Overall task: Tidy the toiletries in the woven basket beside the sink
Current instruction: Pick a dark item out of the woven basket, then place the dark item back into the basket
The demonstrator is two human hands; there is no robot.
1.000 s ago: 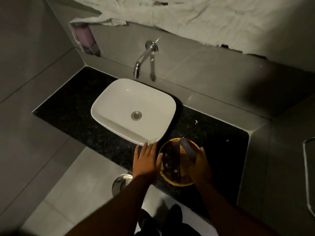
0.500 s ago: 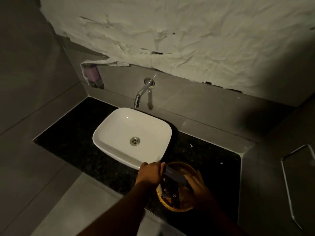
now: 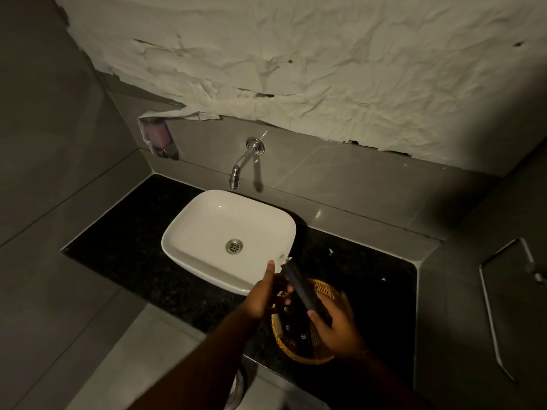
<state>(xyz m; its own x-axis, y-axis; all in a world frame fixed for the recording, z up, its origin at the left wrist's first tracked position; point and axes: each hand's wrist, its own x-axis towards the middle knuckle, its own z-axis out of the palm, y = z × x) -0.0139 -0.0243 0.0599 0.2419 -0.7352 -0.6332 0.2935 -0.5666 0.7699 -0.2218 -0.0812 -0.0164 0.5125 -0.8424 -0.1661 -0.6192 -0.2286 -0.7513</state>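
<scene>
A round woven basket (image 3: 297, 355) sits on the black counter just right of the white sink (image 3: 207, 232). Several dark packets with small pale logos (image 3: 287, 327) lie inside it. My right hand (image 3: 339, 331) is over the basket, shut on the lower end of a long dark box (image 3: 297, 287) that tilts up toward the sink's corner. My left hand (image 3: 262, 297) is at the basket's left rim, thumb raised, fingers curled beside the box. The dim light hides whether those fingers grip anything.
A chrome spout (image 3: 241, 164) juts from the grey tiled wall above the sink. A purple soap dispenser (image 3: 158, 137) hangs at the left. Crumpled paper covers the upper wall. The black counter (image 3: 124, 241) extends left of the sink. A metal fixture (image 3: 503, 306) is on the right wall.
The right hand has lifted the dark box out of the basket and tilted it up. The left hand went from flat on the counter to curled beside the box. The view tilted upward.
</scene>
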